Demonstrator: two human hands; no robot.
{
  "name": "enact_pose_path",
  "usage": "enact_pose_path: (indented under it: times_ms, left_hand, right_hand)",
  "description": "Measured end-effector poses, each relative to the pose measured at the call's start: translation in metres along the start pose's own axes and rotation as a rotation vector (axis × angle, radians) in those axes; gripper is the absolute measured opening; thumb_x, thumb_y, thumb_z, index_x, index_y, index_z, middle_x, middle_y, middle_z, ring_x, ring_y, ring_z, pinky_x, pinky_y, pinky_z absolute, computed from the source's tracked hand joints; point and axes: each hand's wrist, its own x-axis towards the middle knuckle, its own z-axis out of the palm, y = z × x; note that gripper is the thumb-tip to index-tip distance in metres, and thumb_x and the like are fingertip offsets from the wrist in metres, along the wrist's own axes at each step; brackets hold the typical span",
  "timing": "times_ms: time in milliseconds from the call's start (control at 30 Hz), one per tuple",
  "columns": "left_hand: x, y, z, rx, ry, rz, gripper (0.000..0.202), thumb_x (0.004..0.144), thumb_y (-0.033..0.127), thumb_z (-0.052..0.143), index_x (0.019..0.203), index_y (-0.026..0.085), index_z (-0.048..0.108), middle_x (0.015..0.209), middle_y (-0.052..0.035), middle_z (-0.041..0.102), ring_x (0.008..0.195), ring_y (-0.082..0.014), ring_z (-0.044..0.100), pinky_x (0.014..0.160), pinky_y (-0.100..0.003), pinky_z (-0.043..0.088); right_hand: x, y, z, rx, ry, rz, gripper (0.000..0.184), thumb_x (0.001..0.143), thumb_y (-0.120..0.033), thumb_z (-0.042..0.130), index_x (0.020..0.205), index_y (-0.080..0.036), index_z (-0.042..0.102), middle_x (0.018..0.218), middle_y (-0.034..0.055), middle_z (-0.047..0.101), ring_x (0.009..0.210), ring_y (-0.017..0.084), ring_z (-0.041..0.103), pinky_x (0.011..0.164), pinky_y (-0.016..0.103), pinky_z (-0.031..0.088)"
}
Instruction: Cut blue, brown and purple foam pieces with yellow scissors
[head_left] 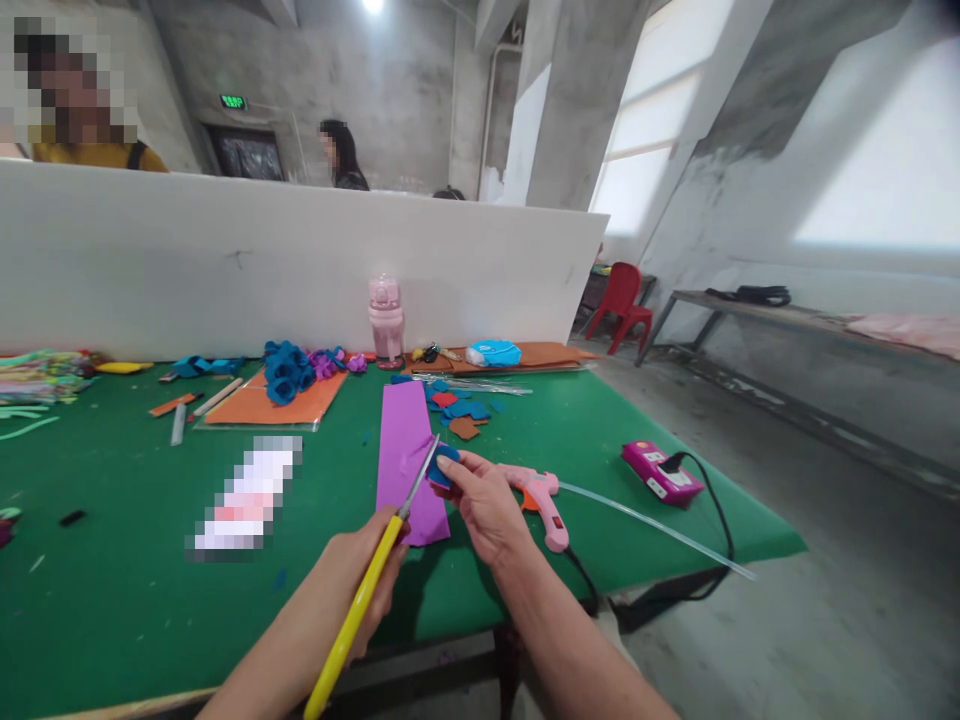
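Note:
My left hand [379,570] is closed around yellow-handled scissors [360,610], seen edge-on, their blades pointing up and away from me. At the blade tips, my right hand [484,500] pinches a small dark blue piece of paper [442,466] between thumb and fingers. The blades lie against or just in front of this piece; exact contact is unclear. Beneath both hands, a purple paper strip [405,430] lies on the green table. A pink glue gun [536,490] with a clear glue stick rests right of my right hand.
Cut paper scraps [465,410] and thin wires [480,385] lie beyond the strip. Blue paper flowers [287,372] sit on orange sheets [247,400]. A pink bottle [386,325] stands by the white board [300,250]. At right, a magenta power box [660,472] trails a black cord.

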Motion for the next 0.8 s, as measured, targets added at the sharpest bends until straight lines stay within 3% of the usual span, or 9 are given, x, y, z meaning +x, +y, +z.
enact_pose_path:
  times_ms: [100, 167, 267, 333, 400, 633, 800]
  left_hand:
    - [0.005, -0.008, -0.006, -0.037, -0.05, -0.047, 0.031, 0.084, 0.05, 0.039, 0.082, 0.02, 0.049, 0.051, 0.0063, 0.05, 0.027, -0.0076, 0.041, 0.027, -0.017, 0.031]
    - [0.011, -0.014, -0.014, -0.09, 0.02, 0.059, 0.03, 0.085, 0.047, 0.04, 0.097, 0.02, 0.048, 0.057, 0.0058, 0.053, 0.034, -0.0086, 0.048, 0.034, -0.018, 0.038]
    - [0.021, -0.019, -0.025, -0.15, 0.145, 0.225, 0.036, 0.085, 0.039, 0.045, 0.116, 0.021, 0.04, 0.074, 0.0006, 0.06, 0.063, -0.0137, 0.063, 0.057, -0.024, 0.051]
    - [0.025, -0.017, -0.03, -0.172, 0.169, 0.258, 0.039, 0.084, 0.035, 0.049, 0.119, 0.021, 0.039, 0.088, -0.0035, 0.062, 0.082, -0.0167, 0.064, 0.071, -0.029, 0.051]
    - [0.025, -0.011, -0.031, -0.211, 0.166, 0.264, 0.039, 0.082, 0.033, 0.052, 0.118, 0.022, 0.041, 0.094, -0.0047, 0.062, 0.09, -0.0177, 0.062, 0.077, -0.031, 0.051]
    - [0.02, -0.005, -0.021, -0.245, 0.114, 0.264, 0.039, 0.078, 0.029, 0.058, 0.115, 0.022, 0.044, 0.087, 0.0002, 0.058, 0.079, -0.0131, 0.059, 0.066, -0.023, 0.048]
    - [0.023, -0.009, -0.019, -0.221, 0.187, 0.244, 0.038, 0.077, 0.026, 0.057, 0.113, 0.022, 0.046, 0.075, 0.0037, 0.054, 0.065, -0.0098, 0.055, 0.058, -0.021, 0.045]
  right_hand:
    - [0.0, -0.002, -0.001, -0.006, -0.012, 0.008, 0.022, 0.055, -0.028, 0.081, 0.069, -0.016, 0.069, 0.066, -0.0007, 0.068, 0.058, 0.009, 0.058, 0.061, 0.023, 0.046]
    - [-0.001, -0.003, -0.002, -0.041, -0.047, 0.019, 0.023, 0.055, -0.029, 0.081, 0.07, -0.016, 0.07, 0.067, -0.0002, 0.068, 0.059, 0.009, 0.059, 0.061, 0.023, 0.046]
    - [-0.005, -0.004, -0.001, -0.146, -0.138, 0.029, 0.022, 0.057, -0.03, 0.079, 0.07, -0.015, 0.07, 0.065, 0.0001, 0.067, 0.057, 0.009, 0.057, 0.059, 0.022, 0.044]
    - [-0.009, -0.004, 0.001, -0.243, -0.218, 0.024, 0.019, 0.059, -0.03, 0.077, 0.068, -0.015, 0.07, 0.061, -0.0007, 0.065, 0.054, 0.008, 0.054, 0.056, 0.021, 0.041]
    - [-0.012, -0.002, 0.003, -0.35, -0.291, 0.014, 0.018, 0.062, -0.031, 0.075, 0.067, -0.015, 0.07, 0.058, -0.0019, 0.062, 0.053, 0.008, 0.05, 0.053, 0.02, 0.037]
    - [-0.014, 0.009, 0.003, -0.687, -0.36, -0.067, 0.012, 0.068, -0.027, 0.068, 0.065, -0.015, 0.067, 0.05, -0.0049, 0.051, 0.046, 0.006, 0.038, 0.045, 0.02, 0.026]
    - [-0.013, 0.011, 0.001, -0.685, -0.384, -0.121, 0.014, 0.067, -0.027, 0.068, 0.061, -0.015, 0.066, 0.048, -0.005, 0.05, 0.045, 0.006, 0.038, 0.043, 0.019, 0.026]
